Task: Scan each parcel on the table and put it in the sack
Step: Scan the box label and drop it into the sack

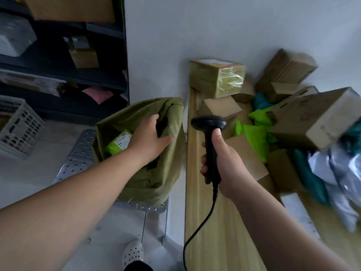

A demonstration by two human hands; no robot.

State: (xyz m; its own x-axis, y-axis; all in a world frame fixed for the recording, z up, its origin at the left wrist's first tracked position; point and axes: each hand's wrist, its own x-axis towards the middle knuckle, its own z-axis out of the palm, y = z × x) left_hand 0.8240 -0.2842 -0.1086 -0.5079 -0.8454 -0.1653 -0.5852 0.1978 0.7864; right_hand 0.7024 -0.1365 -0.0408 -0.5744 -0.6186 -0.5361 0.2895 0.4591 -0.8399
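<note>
Parcels [254,137], a heap of brown cardboard boxes and soft plastic mailers, crowd the far right of the pale wooden table [224,249]; neither hand holds one. The big brown cardboard box [312,118] sits tilted on top of the mailers by the right edge, and I'd say pulling one out from under it could tip it off.

The olive-green cloth sack [148,173] stands just off the table's left edge. The left hand [150,133] pinches a fold of its rim. If it lets go, the mouth may slump and a dropped parcel could miss.

The right hand [228,163] is wrapped round the black corded handheld scanner [210,133]. Its cable trails over the near edge and could snag.

Through the blur I count about seven boxes. There are at least two bright green mailers on the table, plus one green labelled mailer [119,142] in the sack, and two or three teal and a couple of grey. There is one sack and one scanner.
</note>
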